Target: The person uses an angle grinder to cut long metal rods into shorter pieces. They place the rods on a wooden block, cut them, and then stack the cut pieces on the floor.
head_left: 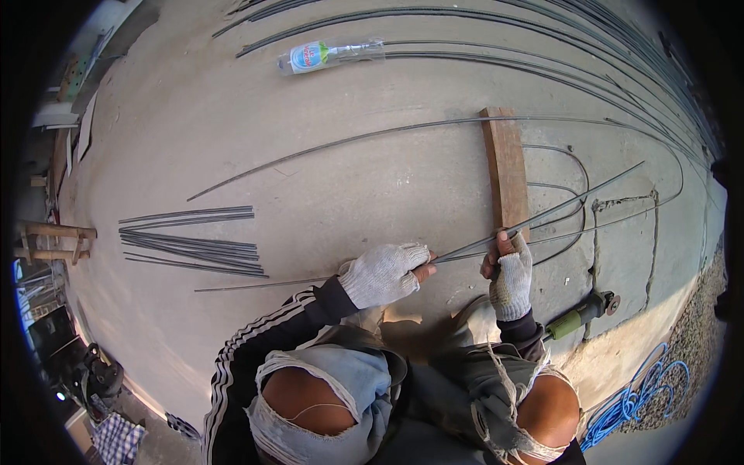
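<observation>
My left hand [385, 277], in a white fingerless work glove, is closed round one end of a thin steel rod [585, 193]. The rod slants up and to the right, across the near end of a wooden beam [506, 170]. My right hand [512, 283], gloved the same way, pinches the rod beside that beam end, thumb on top. A long rod bent into a wide U [333, 145] lies over the beam, and its lower leg runs by both hands. Whether my fingers also grip that leg is hidden. Smaller bent rods [583, 174] lie right of the beam.
Several short cut rods [194, 246] lie at the left. Long rods [442, 11] stretch along the far side, some ends inside a plastic bottle [306, 58]. A green angle grinder [577, 316] rests right of my knee, near a coiled blue hose [635, 399]. A wooden stool [54, 232] stands far left.
</observation>
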